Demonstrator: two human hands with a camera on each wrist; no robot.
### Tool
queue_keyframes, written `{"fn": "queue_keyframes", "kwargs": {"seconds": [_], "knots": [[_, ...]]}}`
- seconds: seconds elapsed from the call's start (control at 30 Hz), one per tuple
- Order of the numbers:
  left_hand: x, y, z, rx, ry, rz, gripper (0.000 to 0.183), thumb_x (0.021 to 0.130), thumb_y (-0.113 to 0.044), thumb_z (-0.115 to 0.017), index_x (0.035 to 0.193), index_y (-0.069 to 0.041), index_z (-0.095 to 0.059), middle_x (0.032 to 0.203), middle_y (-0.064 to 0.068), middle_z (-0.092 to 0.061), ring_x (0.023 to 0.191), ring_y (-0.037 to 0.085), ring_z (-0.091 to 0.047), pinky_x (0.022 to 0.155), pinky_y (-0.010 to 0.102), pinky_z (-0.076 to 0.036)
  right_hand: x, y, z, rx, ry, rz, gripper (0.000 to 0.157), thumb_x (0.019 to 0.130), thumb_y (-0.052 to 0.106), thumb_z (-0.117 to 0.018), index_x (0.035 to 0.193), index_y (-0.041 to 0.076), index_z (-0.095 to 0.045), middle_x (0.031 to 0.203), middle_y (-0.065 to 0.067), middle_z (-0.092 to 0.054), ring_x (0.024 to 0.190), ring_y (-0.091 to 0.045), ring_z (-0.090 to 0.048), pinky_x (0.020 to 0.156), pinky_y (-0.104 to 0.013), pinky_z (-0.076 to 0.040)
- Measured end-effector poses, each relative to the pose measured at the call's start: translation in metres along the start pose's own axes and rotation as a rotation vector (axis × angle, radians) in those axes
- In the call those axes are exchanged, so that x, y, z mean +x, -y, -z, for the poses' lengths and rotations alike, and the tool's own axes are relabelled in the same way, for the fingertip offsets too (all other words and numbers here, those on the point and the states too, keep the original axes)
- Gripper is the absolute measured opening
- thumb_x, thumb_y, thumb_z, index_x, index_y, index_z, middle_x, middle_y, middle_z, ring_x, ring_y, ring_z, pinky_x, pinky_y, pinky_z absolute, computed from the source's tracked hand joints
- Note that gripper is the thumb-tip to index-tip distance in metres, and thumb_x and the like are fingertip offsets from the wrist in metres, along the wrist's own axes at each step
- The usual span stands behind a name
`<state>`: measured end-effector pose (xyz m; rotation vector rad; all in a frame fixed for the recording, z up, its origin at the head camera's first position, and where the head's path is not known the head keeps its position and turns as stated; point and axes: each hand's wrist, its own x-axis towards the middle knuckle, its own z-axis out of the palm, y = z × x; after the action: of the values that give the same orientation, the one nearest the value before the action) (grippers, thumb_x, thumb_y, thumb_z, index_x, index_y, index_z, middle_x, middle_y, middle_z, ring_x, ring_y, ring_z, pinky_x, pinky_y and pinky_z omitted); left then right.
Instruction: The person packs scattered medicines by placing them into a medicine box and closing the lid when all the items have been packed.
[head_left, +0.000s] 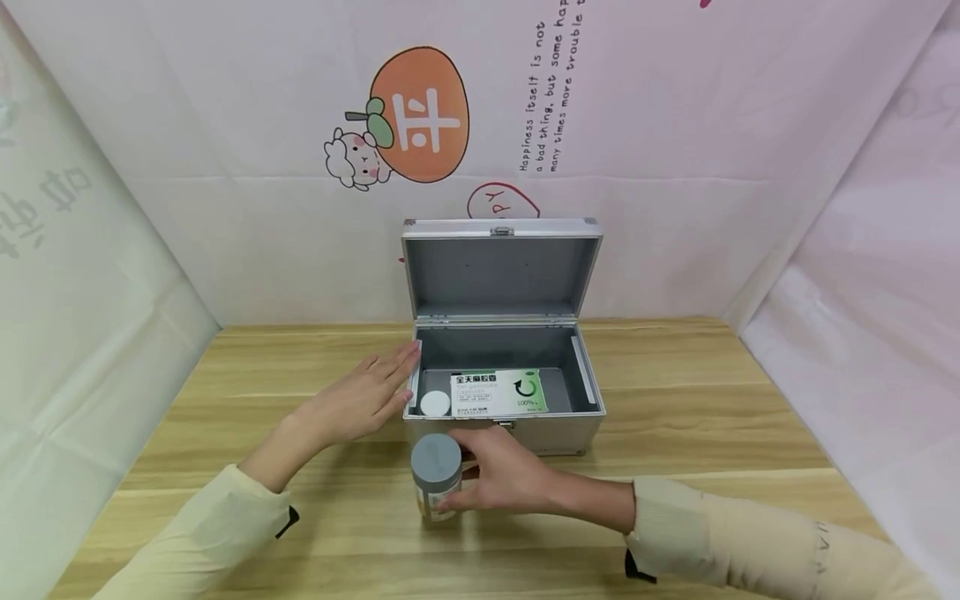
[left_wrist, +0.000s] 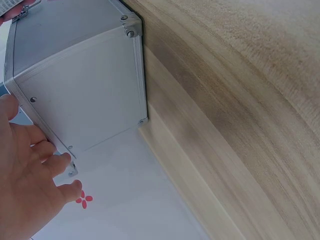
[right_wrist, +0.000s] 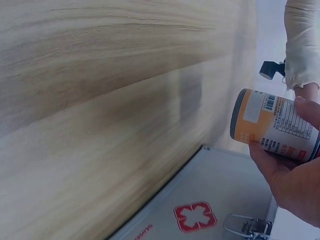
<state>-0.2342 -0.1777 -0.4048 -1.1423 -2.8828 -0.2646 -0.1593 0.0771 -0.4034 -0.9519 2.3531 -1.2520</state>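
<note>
A jar with a grey lid [head_left: 437, 462] is held upright in my right hand [head_left: 506, 472], in front of the case. The right wrist view shows its orange and white label [right_wrist: 285, 122] between thumb and fingers, with the jar raised off the table. My left hand [head_left: 363, 398] rests along the left rim of a silver metal case [head_left: 502, 435], fingers nearly straight. The case's lid [head_left: 502, 271] stands up at the back. Inside lie a white and green capsule box [head_left: 498, 393] and, to its left, a round white cap [head_left: 435, 403]; what is under the cap is hidden.
The case stands on a wood-grain table [head_left: 675, 392] towards its back edge. White printed cloth [head_left: 637, 150] hangs behind and at both sides. A latch [right_wrist: 247, 226] and a red cross emblem [right_wrist: 195, 216] mark the case's front.
</note>
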Motion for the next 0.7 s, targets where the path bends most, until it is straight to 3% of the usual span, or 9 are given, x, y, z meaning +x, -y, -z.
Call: {"fn": "queue_keyframes", "kwargs": {"seconds": [0.2, 0.43, 0.7], "knots": [[0.000, 0.000, 0.000, 0.000, -0.005, -0.002, 0.062, 0.108, -0.036, -0.038, 0.157, 0.000, -0.024, 0.167, 0.015, -0.018, 0.152, 0.034, -0.026, 0.120, 0.060, -0.026, -0.007, 0.002, 0.009, 0.016, -0.022, 0.020, 0.056, 0.074, 0.017, -0.090, 0.122, 0.007, -0.063, 0.110, -0.002, -0.071, 0.100, -0.005, -0.069, 0.085, -0.017, -0.057], [-0.001, -0.001, 0.000, 0.000, 0.004, 0.006, 0.063, 0.108, -0.037, -0.038, 0.157, -0.001, -0.023, 0.167, 0.014, -0.018, 0.153, 0.032, -0.025, 0.120, 0.060, -0.025, -0.016, 0.006, 0.021, -0.040, -0.031, 0.015, 0.057, 0.075, 0.021, -0.089, 0.124, 0.008, -0.063, 0.113, -0.002, -0.071, 0.103, -0.007, -0.069, 0.085, -0.017, -0.056], [-0.001, -0.002, 0.001, 0.003, 0.004, 0.004, 0.063, 0.108, -0.037, -0.037, 0.158, -0.003, -0.021, 0.167, 0.014, -0.018, 0.153, 0.032, -0.024, 0.120, 0.060, -0.025, -0.023, 0.012, 0.038, -0.064, -0.070, 0.039, 0.053, 0.075, 0.022, -0.089, 0.118, 0.006, -0.065, 0.107, -0.003, -0.073, 0.099, -0.010, -0.071, 0.083, -0.018, -0.057]]}}
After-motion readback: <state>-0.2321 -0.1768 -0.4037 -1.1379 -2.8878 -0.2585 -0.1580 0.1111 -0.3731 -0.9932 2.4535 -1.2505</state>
